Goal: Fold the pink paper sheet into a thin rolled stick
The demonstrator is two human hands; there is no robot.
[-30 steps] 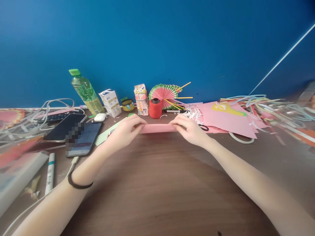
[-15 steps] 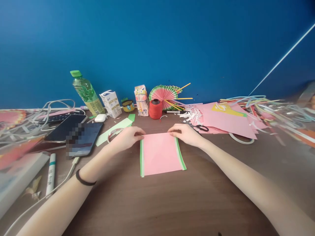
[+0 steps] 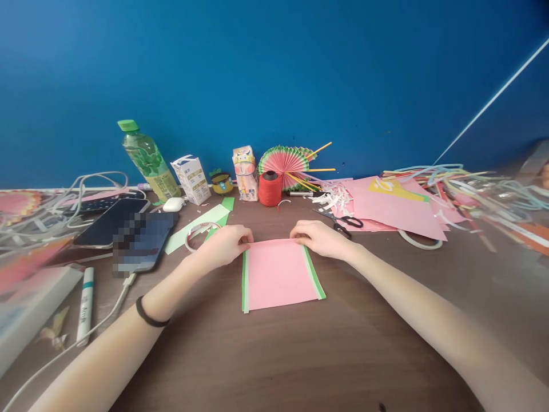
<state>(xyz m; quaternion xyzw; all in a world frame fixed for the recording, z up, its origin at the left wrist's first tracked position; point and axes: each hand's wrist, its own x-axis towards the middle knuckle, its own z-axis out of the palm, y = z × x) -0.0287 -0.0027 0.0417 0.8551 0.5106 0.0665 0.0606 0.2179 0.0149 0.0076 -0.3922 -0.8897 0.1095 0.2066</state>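
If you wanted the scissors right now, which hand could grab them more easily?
Probably the right hand: the scissors lie just beyond it, while the left hand is at the other far corner of the pink sheet. Both hold it, so the right must let go first.

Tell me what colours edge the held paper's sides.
Green and pale green strips on pink paper; best seen in the head view.

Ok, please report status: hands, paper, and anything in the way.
Left hand and right hand pinching far corners. Pink paper spread open. Scissors beyond right hand, off the paper.
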